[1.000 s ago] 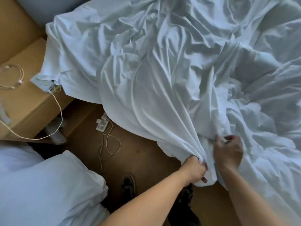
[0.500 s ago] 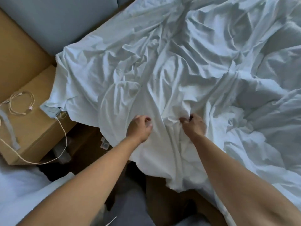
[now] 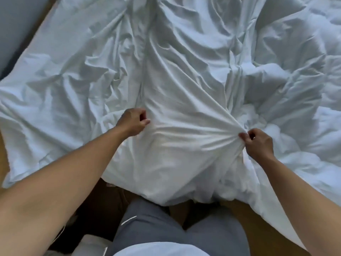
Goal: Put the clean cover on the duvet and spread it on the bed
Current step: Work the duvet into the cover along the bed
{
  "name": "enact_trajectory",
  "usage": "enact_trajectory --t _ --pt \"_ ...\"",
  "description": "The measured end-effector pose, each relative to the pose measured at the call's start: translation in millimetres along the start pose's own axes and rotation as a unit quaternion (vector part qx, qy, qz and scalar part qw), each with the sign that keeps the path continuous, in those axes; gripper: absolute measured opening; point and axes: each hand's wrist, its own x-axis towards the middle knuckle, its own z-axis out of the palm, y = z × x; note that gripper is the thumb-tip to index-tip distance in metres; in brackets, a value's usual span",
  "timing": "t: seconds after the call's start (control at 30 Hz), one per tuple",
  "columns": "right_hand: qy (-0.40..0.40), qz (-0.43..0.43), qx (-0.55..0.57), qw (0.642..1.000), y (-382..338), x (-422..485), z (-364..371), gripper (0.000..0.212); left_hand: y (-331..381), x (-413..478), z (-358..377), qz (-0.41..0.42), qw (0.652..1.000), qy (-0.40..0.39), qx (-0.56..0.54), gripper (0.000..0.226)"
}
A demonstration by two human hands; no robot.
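Note:
A crumpled white duvet cover (image 3: 180, 74) lies across the bed and hangs over its near edge. My left hand (image 3: 132, 121) grips a fold of the cover at centre left, fingers curled. My right hand (image 3: 257, 145) pinches a bunched gather of the same cloth at centre right. The fabric between the two hands is pulled taut. Puffy white duvet filling (image 3: 287, 100) shows to the right of the cover. The bed beneath is hidden by the bedding.
A grey wall or headboard (image 3: 16, 24) runs along the top left. Brown floor (image 3: 184, 211) shows below the hanging cloth, with my grey trousers (image 3: 166, 228) in front. Something white (image 3: 88, 244), possibly a pillow, lies at the bottom left.
Both hands have moved up from the hanging edge onto the bed and then spread apart, stretching the cover between them. The view has shifted right; the bedside table and cables are out of sight.

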Motion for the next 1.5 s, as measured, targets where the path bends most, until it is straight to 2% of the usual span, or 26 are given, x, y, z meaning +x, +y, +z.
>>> enact_trajectory --t 0.07,0.13,0.2,0.3,0.33,0.4,0.47,0.5,0.53,0.6,0.63,0.73,0.8,0.87,0.93,1.07,1.13,1.17,1.2,1.23,1.27,1.3,1.33,1.37,1.43,1.5 --pt "0.028 0.018 0.007 0.999 -3.7 10.7 -7.2 0.031 16.0 12.6 -15.5 0.011 1.000 0.002 -0.007 0.021" --pt "0.021 0.021 0.035 0.999 -14.4 20.2 -2.2 0.033 42.0 13.5 -9.0 0.052 0.998 -0.046 0.006 0.021" --pt "-0.008 0.009 0.073 0.997 -24.8 25.7 8.4 0.031 62.2 6.2 25.5 0.120 0.982 -0.116 0.093 0.039" --pt "-0.035 0.037 0.108 0.993 -16.7 25.9 17.6 0.027 74.7 -0.9 67.7 0.139 0.953 -0.145 0.226 0.007" --pt "-0.044 0.051 0.125 0.990 -8.9 23.8 19.2 0.028 76.5 1.2 72.4 0.139 0.949 -0.135 0.249 0.013" --pt "-0.064 0.075 0.169 0.981 4.1 18.6 21.5 0.032 83.3 8.0 73.5 0.153 0.943 -0.117 0.270 0.005" --pt "-0.087 0.119 0.219 0.964 12.4 13.4 22.9 0.044 92.7 15.4 75.3 0.172 0.937 -0.112 0.282 0.047" --pt "-0.108 0.151 0.237 0.954 15.2 10.3 23.5 0.055 96.7 17.2 77.8 0.167 0.935 -0.121 0.287 0.060" --pt "-0.139 0.179 0.237 0.945 17.5 6.7 24.1 0.069 98.9 18.6 81.0 0.164 0.931 -0.127 0.301 0.059" --pt "-0.202 0.195 0.205 0.938 23.0 0.2 28.1 0.087 98.7 19.4 86.9 0.168 0.913 -0.122 0.351 0.030" --pt "-0.218 0.191 0.205 0.935 24.7 -1.8 30.2 0.082 96.9 19.6 88.6 0.171 0.905 -0.116 0.370 0.020" --pt "-0.231 0.132 0.246 0.932 20.7 1.8 25.8 0.039 97.2 20.5 88.8 0.182 0.896 -0.112 0.388 0.020" --pt "-0.232 0.102 0.291 0.922 18.5 10.7 8.7 0.029 101.4 26.9 78.1 0.188 0.903 -0.105 0.371 0.021" --pt "-0.190 0.127 0.350 0.909 29.1 30.6 -18.6 0.036 109.6 40.4 57.4 0.188 0.914 -0.090 0.349 0.017" --pt "-0.113 0.182 0.398 0.892 50.4 55.5 -47.1 0.045 121.0 58.6 28.6 0.177 0.915 -0.071 0.355 0.013" --pt "0.082 0.351 0.315 0.878 94.3 85.2 -88.5 0.060 145.9 94.8 -24.6 0.173 0.918 0.045 0.353 0.014" --pt "0.139 0.385 0.237 0.881 83.8 78.9 -87.8 0.072 154.1 108.9 -36.1 0.161 0.923 0.113 0.330 0.016" --pt "0.184 0.363 0.170 0.898 68.7 69.3 -81.9 0.078 158.1 112.0 -35.5 0.153 0.927 0.132 0.317 0.017" --pt "0.231 0.281 0.116 0.924 49.4 58.1 -71.6 0.081 162.0 112.2 -30.9 0.148 0.930 0.138 0.307 0.018" --pt "0.229 0.154 0.097 0.956 27.8 43.9 -54.7 0.082 164.6 109.1 -23.5 0.145 0.934 0.132 0.300 0.018" --pt "0.152 0.040 0.087 0.984 5.8 26.9 -33.2 0.081 163.0 105.1 -14.2 0.142 0.938 0.121 0.293 0.019" --pt "0.028 -0.031 0.051 0.998 -12.0 10.4 -8.8 0.077 159.3 99.9 -5.3 0.138 0.942 0.112 0.285 0.019" --pt "-0.088 -0.064 -0.007 0.994 -25.2 -5.8 14.2 0.066 153.0 93.7 2.6 0.134 0.946 0.107 0.275 0.019" --pt "-0.159 -0.075 -0.058 0.983 -29.7 -16.0 34.0 0.047 146.3 87.6 8.4 0.129 0.953 0.107 0.254 0.019" --pt "-0.154 -0.066 -0.030 0.985 -28.4 -19.2 49.6 0.014 132.7 76.3 16.8 0.132 0.965 0.123 0.189 0.018" --pt "-0.085 -0.049 0.040 0.994 -21.6 -4.2 37.9 0.017 120.0 57.1 23.0 0.133 0.978 0.119 0.104 0.039"
